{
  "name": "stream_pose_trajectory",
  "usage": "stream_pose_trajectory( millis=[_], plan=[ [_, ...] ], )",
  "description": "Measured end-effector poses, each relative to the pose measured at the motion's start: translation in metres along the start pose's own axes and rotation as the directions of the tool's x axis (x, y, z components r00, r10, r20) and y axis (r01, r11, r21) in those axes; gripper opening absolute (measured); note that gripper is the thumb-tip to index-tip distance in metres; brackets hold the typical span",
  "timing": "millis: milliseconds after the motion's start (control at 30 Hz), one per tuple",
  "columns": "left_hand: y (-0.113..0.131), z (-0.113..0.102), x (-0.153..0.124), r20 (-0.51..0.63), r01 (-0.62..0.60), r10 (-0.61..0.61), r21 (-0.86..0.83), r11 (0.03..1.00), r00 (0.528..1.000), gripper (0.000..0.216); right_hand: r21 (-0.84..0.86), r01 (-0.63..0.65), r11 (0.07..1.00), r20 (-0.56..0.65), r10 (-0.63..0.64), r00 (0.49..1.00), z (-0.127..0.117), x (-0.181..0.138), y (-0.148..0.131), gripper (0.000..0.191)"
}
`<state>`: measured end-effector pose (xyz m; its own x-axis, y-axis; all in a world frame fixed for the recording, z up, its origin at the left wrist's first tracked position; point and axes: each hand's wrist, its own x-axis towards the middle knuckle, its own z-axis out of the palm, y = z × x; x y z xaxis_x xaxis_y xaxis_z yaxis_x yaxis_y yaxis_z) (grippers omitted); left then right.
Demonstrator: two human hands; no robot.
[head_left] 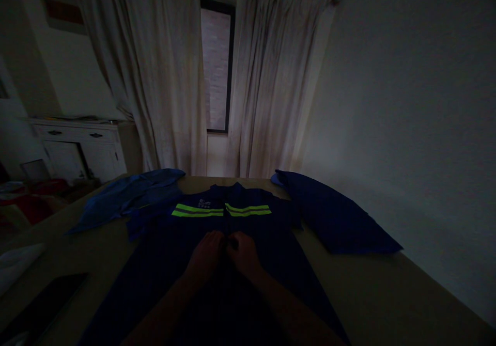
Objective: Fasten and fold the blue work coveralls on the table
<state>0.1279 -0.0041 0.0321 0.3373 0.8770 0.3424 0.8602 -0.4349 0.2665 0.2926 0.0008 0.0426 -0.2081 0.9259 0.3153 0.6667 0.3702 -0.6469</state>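
A dark blue work shirt (155, 255) with short sleeves lies spread out, collar away from me. Yellow-green reflective strips (248, 210) cross its chest on both sides of the front opening, and small pale lettering sits above the left strip. My left hand (209, 248) is closed on the front edge just below the strips, its fingers pinched together. Close beside it, my right hand (242, 250) has thumb and forefinger curled on the other front edge. The picture is dark, and any button between the fingers cannot be made out.
On the table (372, 279), a folded dark blue garment (329, 211) lies right and a lighter blue garment (127, 196) lies back left. A dark flat object (46, 302) and something white (19, 263) are near left. A white cabinet (85, 144) stands beyond, and a wall borders the right.
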Motion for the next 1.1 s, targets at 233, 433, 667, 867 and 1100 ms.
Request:
stream_pose_trajectory(
  millis=[233,433,667,867,1100],
  plan=[
    [0.0004,-0.0033,0.0001,0.054,-0.047,0.045,0.05,0.998,0.998,0.03,0.127,-0.024,0.992,0.034,0.02,0.999,-0.007,0.0018,-0.0027,0.024],
    [0.0023,-0.0033,0.0022,0.071,0.041,-0.042,0.004,0.999,0.997,0.028,0.105,-0.023,0.994,0.038,0.02,0.999,-0.003,0.0011,0.0016,0.01],
    [0.0034,-0.0082,0.001,0.062,-0.002,0.003,-0.018,1.0,0.998,0.026,0.041,-0.057,0.998,0.031,0.056,0.998,-0.0021,0.0015,0.0004,0.015],
    [-0.0009,-0.0051,0.0014,0.061,0.0,0.007,-0.126,0.992,0.998,0.026,-0.016,-0.075,0.997,0.068,0.076,0.995,-0.0011,0.002,-0.0003,0.011],
    [-0.0037,-0.0022,0.0002,-0.02,-0.019,0.015,-0.231,0.973,1.0,0.023,-0.019,-0.057,0.998,0.096,0.059,0.994,-0.0015,0.0025,0.002,0.01]
  ],
)
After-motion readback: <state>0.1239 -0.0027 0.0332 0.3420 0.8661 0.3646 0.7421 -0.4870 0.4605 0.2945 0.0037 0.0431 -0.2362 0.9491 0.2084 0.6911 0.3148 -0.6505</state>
